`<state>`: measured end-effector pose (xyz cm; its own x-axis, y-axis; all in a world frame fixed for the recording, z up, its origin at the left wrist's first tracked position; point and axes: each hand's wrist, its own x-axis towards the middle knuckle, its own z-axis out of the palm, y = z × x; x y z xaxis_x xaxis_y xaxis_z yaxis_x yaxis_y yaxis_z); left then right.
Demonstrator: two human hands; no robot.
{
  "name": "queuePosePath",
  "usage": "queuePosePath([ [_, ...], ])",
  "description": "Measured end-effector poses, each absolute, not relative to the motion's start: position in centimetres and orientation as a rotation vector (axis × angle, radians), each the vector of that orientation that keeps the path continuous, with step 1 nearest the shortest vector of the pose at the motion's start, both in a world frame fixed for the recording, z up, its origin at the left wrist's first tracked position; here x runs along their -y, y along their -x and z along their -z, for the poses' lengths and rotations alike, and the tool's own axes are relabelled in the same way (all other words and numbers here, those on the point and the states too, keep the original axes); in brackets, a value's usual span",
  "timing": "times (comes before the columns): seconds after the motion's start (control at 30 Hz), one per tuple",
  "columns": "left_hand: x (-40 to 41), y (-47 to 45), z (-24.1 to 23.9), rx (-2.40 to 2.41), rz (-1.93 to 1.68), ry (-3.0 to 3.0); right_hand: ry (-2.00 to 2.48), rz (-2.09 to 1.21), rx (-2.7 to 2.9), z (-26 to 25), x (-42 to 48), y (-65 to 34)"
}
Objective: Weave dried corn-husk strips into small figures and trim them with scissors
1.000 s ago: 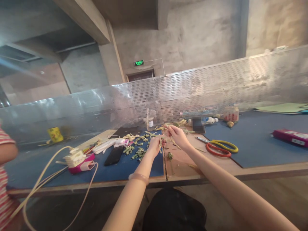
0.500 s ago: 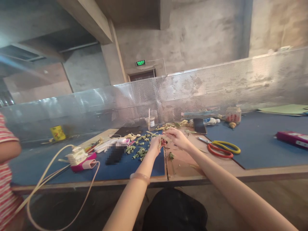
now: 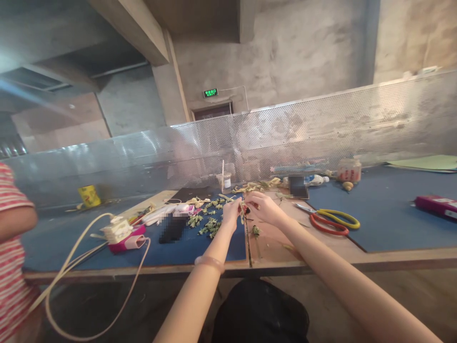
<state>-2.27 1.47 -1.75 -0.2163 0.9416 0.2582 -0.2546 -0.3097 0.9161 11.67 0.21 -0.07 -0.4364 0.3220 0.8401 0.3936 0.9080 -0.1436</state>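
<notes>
Both my hands meet over the table's middle seam. My left hand (image 3: 231,213) is closed in a pinch on a small pale woven strip piece (image 3: 243,210). My right hand (image 3: 262,207) is closed too, its fingertips pinching the same piece from the right. Green and straw-coloured scraps (image 3: 209,225) lie scattered on the blue mat just left of my hands. One green scrap (image 3: 255,230) rests on the brown board below my right hand.
Red and yellow scissors (image 3: 330,220) lie right of my hands. A small cup with a stick (image 3: 224,181) stands behind. A pink box with a woven piece and long pale strips (image 3: 121,234) sits left. A person in a striped sleeve (image 3: 12,224) is at far left. A perforated metal screen (image 3: 321,128) backs the table.
My right hand has come down and left until its fingertips meet my left hand on the strip piece. The view has shifted slightly.
</notes>
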Motion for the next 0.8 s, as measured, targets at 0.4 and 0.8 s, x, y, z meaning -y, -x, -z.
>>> queuePosePath([
  [0.4, -1.9, 2.5, 2.2, -1.103, -1.724, -1.353, 0.735, 0.283, 2.017, 0.2, 0.0, -11.3],
  [0.8, -1.9, 2.4, 2.2, -1.044, -1.655, -1.379, 0.642, 0.245, 1.949, 1.1, -1.2, -11.0],
])
